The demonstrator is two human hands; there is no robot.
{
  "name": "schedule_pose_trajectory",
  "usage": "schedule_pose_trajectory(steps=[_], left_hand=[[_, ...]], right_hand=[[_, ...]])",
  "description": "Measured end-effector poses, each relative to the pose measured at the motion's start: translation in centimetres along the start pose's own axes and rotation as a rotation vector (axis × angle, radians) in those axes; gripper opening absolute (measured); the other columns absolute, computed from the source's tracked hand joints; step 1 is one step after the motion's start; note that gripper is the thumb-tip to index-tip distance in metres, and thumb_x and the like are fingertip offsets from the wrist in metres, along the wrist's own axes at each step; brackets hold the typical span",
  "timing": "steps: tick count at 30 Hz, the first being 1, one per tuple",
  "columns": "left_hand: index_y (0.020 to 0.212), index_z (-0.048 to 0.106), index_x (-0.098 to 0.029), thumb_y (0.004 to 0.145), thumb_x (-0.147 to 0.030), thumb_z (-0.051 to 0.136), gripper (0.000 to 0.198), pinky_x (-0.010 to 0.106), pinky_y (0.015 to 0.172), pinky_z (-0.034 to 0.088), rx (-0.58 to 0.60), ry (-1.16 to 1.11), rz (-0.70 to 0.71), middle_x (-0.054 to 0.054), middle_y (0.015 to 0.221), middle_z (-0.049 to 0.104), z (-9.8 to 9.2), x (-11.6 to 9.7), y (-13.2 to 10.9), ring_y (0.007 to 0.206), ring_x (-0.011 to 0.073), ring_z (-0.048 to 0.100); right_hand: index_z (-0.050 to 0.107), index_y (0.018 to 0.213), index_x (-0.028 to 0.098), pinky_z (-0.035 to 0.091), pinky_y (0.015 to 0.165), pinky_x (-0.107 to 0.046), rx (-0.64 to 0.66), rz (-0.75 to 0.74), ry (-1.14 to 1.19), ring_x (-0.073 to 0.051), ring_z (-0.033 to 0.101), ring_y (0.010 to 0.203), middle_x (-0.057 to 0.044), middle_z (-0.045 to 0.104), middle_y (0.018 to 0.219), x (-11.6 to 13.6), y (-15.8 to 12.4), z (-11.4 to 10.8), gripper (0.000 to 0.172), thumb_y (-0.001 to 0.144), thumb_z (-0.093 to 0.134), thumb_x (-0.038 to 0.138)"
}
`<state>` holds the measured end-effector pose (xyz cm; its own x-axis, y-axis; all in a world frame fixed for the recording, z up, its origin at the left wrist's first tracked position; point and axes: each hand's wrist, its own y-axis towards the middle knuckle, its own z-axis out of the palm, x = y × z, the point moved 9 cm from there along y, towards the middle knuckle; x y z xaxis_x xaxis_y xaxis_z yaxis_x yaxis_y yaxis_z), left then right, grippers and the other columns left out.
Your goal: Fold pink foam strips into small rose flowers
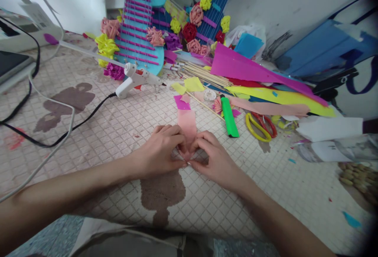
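Note:
A strip of pink crepe paper (187,122) lies on the patterned tablecloth, its near end bunched between my two hands. My left hand (165,146) pinches that end from the left with thumb and fingers. From the right, my right hand (211,156) pinches the same end, its thumb close to the left thumb. The paper narrows to a folded point between them. A magenta paper piece (182,102) lies at the strip's far end, with yellow paper pieces (193,84) beyond it. A thin wooden stick (206,107) slants past the strip on the right.
A white glue gun (132,80) with a black cord rests at left. Right of my hands lie a green cutter (229,117) and yellow-and-red scissors (260,127). Behind stand blue panels (138,32) with paper flowers, bamboo sticks (203,74) and coloured paper sheets (254,70). Peanuts (357,176) are far right.

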<state>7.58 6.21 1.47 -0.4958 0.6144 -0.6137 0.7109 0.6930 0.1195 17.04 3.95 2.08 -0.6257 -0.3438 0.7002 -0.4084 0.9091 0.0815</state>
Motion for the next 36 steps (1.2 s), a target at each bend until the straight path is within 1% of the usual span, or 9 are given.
schedule_pose_trajectory(steps=[2, 4, 7, 9, 14, 19, 23, 29, 36], left_hand=[[0.083, 0.060, -0.018, 0.071, -0.026, 0.074, 0.020, 0.038, 0.084, 0.035, 0.013, -0.007, 0.000, 0.002, 0.094, 0.060, 0.00, 0.05, 0.06, 0.094, 0.0213, 0.054], [0.083, 0.060, -0.017, 0.077, -0.027, 0.070, 0.015, 0.038, 0.084, 0.036, 0.026, -0.016, -0.006, 0.002, 0.094, 0.060, -0.04, 0.08, 0.15, 0.093, 0.0208, 0.054], [0.083, 0.060, -0.017, 0.083, -0.022, 0.063, 0.006, 0.038, 0.085, 0.036, 0.040, -0.030, -0.026, 0.002, 0.093, 0.061, -0.07, 0.15, 0.25, 0.094, 0.0204, 0.055], [0.082, 0.060, -0.017, 0.082, -0.018, 0.062, 0.002, 0.038, 0.086, 0.036, 0.037, -0.038, -0.027, 0.002, 0.092, 0.061, -0.12, 0.12, 0.28, 0.095, 0.0202, 0.055], [0.084, 0.059, -0.016, 0.079, -0.017, 0.064, 0.007, 0.038, 0.085, 0.038, 0.001, -0.030, -0.045, 0.003, 0.094, 0.058, -0.33, 0.30, 0.30, 0.097, 0.0213, 0.054], [0.078, 0.059, -0.015, 0.080, -0.016, 0.063, 0.005, 0.038, 0.084, 0.039, 0.000, -0.063, -0.053, 0.003, 0.092, 0.058, -0.41, 0.20, 0.30, 0.092, 0.0196, 0.055], [0.077, 0.061, -0.015, 0.080, -0.014, 0.060, 0.004, 0.037, 0.083, 0.040, -0.015, -0.078, -0.038, 0.004, 0.092, 0.058, -0.52, 0.07, 0.27, 0.092, 0.0192, 0.055], [0.076, 0.060, -0.015, 0.081, -0.012, 0.058, 0.006, 0.037, 0.082, 0.040, -0.051, -0.061, -0.015, 0.004, 0.090, 0.056, -0.50, 0.08, 0.27, 0.092, 0.0194, 0.055], [0.076, 0.060, -0.016, 0.080, -0.011, 0.057, 0.007, 0.039, 0.085, 0.040, -0.062, -0.010, -0.044, 0.004, 0.090, 0.057, -0.34, 0.10, 0.28, 0.091, 0.0202, 0.055]], right_hand=[[0.053, 0.085, 0.022, 0.044, 0.086, -0.037, 0.007, -0.002, 0.010, -0.020, 0.051, 0.099, -0.003, 0.052, 0.098, -0.07, 0.02, 0.02, 0.021, 0.074, 0.065, 0.008], [0.053, 0.086, 0.022, 0.045, 0.085, -0.036, -0.001, -0.004, 0.020, -0.019, 0.051, 0.099, -0.003, 0.051, 0.097, -0.17, 0.05, -0.01, 0.019, 0.077, 0.062, 0.008], [0.052, 0.085, 0.021, 0.045, 0.082, -0.034, -0.034, 0.012, 0.025, -0.018, 0.052, 0.094, -0.003, 0.051, 0.094, -0.44, 0.09, -0.12, 0.017, 0.080, 0.057, 0.005], [0.052, 0.084, 0.020, 0.045, 0.081, -0.033, -0.048, 0.026, 0.022, -0.017, 0.052, 0.093, -0.003, 0.051, 0.093, -0.56, 0.12, -0.08, 0.018, 0.080, 0.055, 0.003], [0.053, 0.081, 0.019, 0.045, 0.081, -0.032, -0.066, 0.030, 0.006, -0.017, 0.052, 0.092, -0.003, 0.051, 0.091, -0.42, 0.25, 0.00, 0.018, 0.079, 0.056, 0.002], [0.052, 0.078, 0.019, 0.045, 0.081, -0.035, -0.069, 0.042, -0.020, -0.018, 0.052, 0.091, -0.004, 0.051, 0.090, -0.43, 0.31, 0.01, 0.016, 0.079, 0.056, 0.004], [0.052, 0.078, 0.020, 0.045, 0.080, -0.036, -0.065, 0.039, -0.037, -0.019, 0.052, 0.091, -0.004, 0.051, 0.090, -0.40, 0.33, 0.10, 0.017, 0.078, 0.054, 0.003], [0.052, 0.078, 0.021, 0.046, 0.080, -0.036, -0.081, 0.029, -0.047, -0.019, 0.052, 0.091, -0.004, 0.052, 0.090, -0.27, 0.26, 0.00, 0.017, 0.078, 0.053, 0.004], [0.051, 0.078, 0.020, 0.045, 0.081, -0.036, -0.097, 0.019, -0.059, -0.019, 0.052, 0.091, -0.004, 0.052, 0.090, -0.22, 0.18, 0.07, 0.016, 0.078, 0.053, 0.004]])
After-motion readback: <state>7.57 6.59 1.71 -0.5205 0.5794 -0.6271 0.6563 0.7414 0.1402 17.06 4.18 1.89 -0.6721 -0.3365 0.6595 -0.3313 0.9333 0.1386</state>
